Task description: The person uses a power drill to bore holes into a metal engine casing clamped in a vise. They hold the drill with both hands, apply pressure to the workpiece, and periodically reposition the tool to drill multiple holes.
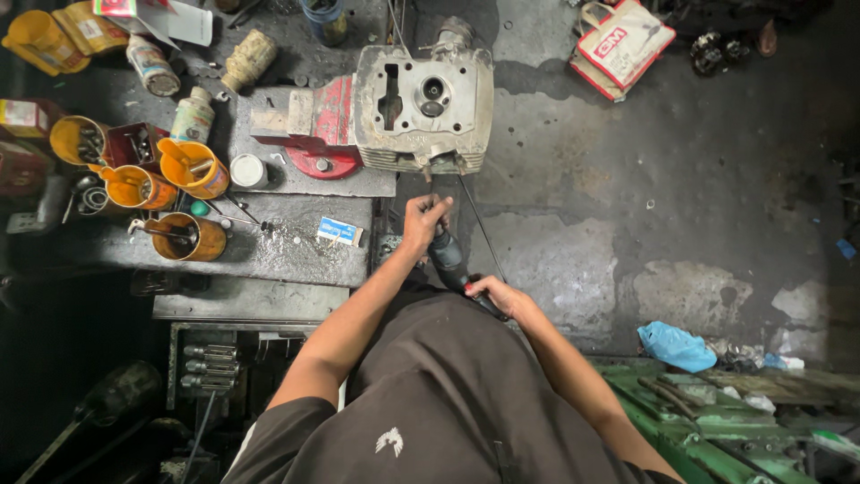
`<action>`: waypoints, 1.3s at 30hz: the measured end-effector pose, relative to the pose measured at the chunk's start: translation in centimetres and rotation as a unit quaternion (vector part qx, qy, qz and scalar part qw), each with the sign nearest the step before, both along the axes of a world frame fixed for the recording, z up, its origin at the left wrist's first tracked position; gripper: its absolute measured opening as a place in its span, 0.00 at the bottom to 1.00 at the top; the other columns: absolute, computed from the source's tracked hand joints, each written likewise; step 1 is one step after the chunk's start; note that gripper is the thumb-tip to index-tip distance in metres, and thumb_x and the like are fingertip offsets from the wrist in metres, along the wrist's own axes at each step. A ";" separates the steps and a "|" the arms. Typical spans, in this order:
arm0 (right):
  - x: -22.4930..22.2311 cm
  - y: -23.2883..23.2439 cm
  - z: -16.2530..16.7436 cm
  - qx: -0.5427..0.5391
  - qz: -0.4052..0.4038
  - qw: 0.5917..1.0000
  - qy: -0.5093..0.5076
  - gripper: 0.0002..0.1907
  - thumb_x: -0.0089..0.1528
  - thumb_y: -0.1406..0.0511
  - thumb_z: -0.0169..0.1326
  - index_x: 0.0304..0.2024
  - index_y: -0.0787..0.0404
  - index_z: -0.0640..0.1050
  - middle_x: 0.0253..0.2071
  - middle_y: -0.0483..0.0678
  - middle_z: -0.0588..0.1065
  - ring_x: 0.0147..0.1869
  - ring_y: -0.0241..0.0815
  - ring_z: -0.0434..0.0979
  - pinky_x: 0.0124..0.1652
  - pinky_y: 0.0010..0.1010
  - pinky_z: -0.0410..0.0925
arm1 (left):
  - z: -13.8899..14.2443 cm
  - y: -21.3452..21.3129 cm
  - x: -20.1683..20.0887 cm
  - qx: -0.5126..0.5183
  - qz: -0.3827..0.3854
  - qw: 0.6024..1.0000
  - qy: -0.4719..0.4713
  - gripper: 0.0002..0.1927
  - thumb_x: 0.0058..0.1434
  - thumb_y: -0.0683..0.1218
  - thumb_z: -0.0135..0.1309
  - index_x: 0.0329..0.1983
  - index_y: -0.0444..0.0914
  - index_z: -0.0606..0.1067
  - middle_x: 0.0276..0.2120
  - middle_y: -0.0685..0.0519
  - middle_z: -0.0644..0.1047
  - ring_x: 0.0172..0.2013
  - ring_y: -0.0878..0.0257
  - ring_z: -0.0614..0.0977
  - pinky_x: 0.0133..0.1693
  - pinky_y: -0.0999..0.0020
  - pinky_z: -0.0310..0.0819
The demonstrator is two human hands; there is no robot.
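I see left hand (424,218) wrapped round the nose of a dark handheld power grinder (451,262), frame centre | right hand (495,293) clenched on its rear grip | bit at grey cast-metal cylinder head (424,108) clamped in red bench vise (315,128), upper centre | head looks heavy, rigid; tool stiff, probably greasy — hold both ends.

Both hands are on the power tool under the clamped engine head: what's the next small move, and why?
Probably ease the power tool straight up into the engine head. The left hand steadies its nose just below the head's lower edge, the right hand grips the rear, and the red vise holds the head.
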State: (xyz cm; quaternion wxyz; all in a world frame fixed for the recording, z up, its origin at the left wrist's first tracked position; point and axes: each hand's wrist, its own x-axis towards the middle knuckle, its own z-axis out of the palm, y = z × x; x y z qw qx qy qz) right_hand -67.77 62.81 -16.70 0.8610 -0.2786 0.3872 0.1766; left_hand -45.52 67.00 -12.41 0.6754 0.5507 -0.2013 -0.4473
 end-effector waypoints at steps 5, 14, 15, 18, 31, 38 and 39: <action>1.1 0.4 -0.6 -0.069 0.009 0.996 0.051 0.15 0.58 0.61 0.63 0.37 0.63 0.72 0.29 0.43 0.71 0.29 0.37 0.70 0.34 0.29 0.66 | 0.2 -0.3 0.1 0.014 0.015 0.999 -0.046 0.19 0.66 0.49 0.58 0.20 0.37 0.72 0.18 0.55 0.74 0.19 0.70 0.74 0.24 0.73 0.65; 0.7 0.6 0.0 -0.092 -0.003 0.996 -0.018 0.32 0.51 0.65 0.56 0.60 0.61 0.71 0.43 0.46 0.77 0.43 0.38 0.78 0.44 0.30 0.73 | 2.8 -0.8 2.1 0.001 0.018 0.994 -0.106 0.12 0.65 0.48 0.58 0.34 0.34 0.75 0.23 0.55 0.77 0.24 0.70 0.77 0.29 0.72 0.70; 0.6 0.6 0.2 -0.108 0.005 0.994 -0.023 0.32 0.52 0.65 0.56 0.61 0.62 0.71 0.44 0.46 0.76 0.43 0.38 0.77 0.44 0.30 0.72 | 2.7 -1.0 2.3 0.019 0.012 0.994 -0.106 0.13 0.66 0.48 0.57 0.32 0.33 0.75 0.22 0.55 0.76 0.23 0.70 0.77 0.28 0.72 0.70; 0.7 0.6 0.4 -0.140 0.021 0.990 -0.028 0.33 0.53 0.65 0.56 0.62 0.63 0.71 0.44 0.47 0.76 0.43 0.37 0.76 0.43 0.29 0.71 | 2.5 -1.9 3.0 -0.069 -0.007 0.997 0.034 0.18 0.70 0.48 0.56 0.27 0.33 0.71 0.21 0.56 0.70 0.21 0.68 0.71 0.26 0.69 0.66; 0.5 0.0 0.4 -0.166 0.017 0.985 -0.051 0.26 0.54 0.65 0.56 0.56 0.64 0.74 0.34 0.41 0.71 0.33 0.29 0.66 0.34 0.21 0.62 | 3.3 -4.8 3.8 0.038 -0.041 0.996 0.068 0.14 0.66 0.47 0.50 0.24 0.40 0.68 0.19 0.60 0.66 0.19 0.71 0.62 0.21 0.72 0.51; 0.0 0.2 1.0 -0.162 0.021 0.987 -0.009 0.26 0.51 0.65 0.53 0.53 0.62 0.74 0.35 0.42 0.74 0.35 0.32 0.72 0.36 0.25 0.66 | 4.0 -4.9 3.4 0.012 -0.023 0.995 0.093 0.16 0.66 0.46 0.50 0.22 0.41 0.67 0.18 0.60 0.64 0.18 0.71 0.60 0.22 0.71 0.48; 0.0 0.2 0.9 -0.178 0.024 0.984 -0.018 0.26 0.51 0.65 0.53 0.54 0.62 0.74 0.35 0.43 0.74 0.36 0.32 0.72 0.37 0.24 0.66 | 4.0 -4.9 3.4 0.005 -0.019 0.995 0.094 0.15 0.66 0.46 0.50 0.22 0.40 0.67 0.18 0.60 0.64 0.18 0.71 0.60 0.22 0.71 0.47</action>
